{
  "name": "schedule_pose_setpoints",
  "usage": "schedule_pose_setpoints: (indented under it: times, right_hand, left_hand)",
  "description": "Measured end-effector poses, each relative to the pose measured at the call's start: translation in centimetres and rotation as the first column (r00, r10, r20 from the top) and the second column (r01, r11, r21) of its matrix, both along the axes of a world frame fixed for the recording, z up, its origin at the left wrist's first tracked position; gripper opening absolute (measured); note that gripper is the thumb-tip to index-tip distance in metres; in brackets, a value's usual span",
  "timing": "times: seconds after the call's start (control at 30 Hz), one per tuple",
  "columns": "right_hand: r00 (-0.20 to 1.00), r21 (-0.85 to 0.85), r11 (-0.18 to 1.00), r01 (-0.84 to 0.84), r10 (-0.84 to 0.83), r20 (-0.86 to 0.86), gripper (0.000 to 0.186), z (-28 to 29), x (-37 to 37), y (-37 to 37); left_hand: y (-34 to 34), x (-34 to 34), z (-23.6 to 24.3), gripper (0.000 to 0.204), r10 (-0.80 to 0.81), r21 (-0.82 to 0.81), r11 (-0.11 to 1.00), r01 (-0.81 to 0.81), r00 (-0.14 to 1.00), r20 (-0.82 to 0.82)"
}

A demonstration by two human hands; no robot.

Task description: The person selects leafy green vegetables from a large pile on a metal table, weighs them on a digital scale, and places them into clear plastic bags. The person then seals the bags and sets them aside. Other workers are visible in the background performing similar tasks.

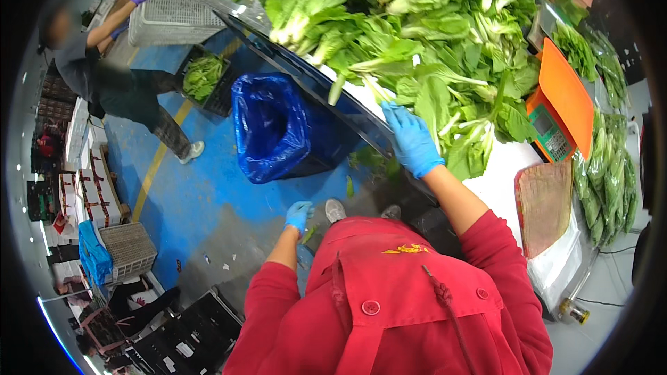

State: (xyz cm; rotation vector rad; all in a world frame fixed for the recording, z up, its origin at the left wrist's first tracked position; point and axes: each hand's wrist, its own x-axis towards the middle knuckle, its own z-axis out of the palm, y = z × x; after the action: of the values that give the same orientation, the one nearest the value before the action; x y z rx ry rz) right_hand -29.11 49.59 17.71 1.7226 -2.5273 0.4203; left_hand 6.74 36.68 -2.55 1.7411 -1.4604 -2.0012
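A large heap of leafy green vegetables with pale stems covers the white table. My right hand, in a blue glove, rests at the table's near edge with its fingers stretched out against the nearest leaves. It grips nothing that I can see. My left hand, gloved in the same blue, hangs low over the floor on the left, fingers loosely extended and holding nothing visible. Just below it shows a scrap of green leaf. Between the table and the walkway stands a bin lined with a blue plastic bag.
An orange scale stands at the right, near bagged greens and a brownish cloth. On the left, a person in purple gloves handles white crates, beside a black crate of greens. Another person is partly visible at upper right.
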Motion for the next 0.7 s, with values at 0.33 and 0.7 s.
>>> schedule_pose_setpoints:
  times: [0.33, 0.7]
  right_hand:
    - [0.998, -0.029, 0.999, -0.028, 0.027, -0.050, 0.064, -1.1, -0.9, 0.3]
    - [0.992, -0.181, 0.980, -0.081, 0.097, 0.085, 0.058, -2.3, -1.0, 0.5]
  left_hand:
    - [9.2, 7.2, 0.9, 0.017, -0.246, 0.224, 0.959, 0.173, 0.902, 0.356]
    - [4.7, -7.9, 9.9, 0.029, -0.276, 0.218, 0.939, 0.267, 0.961, 0.012]
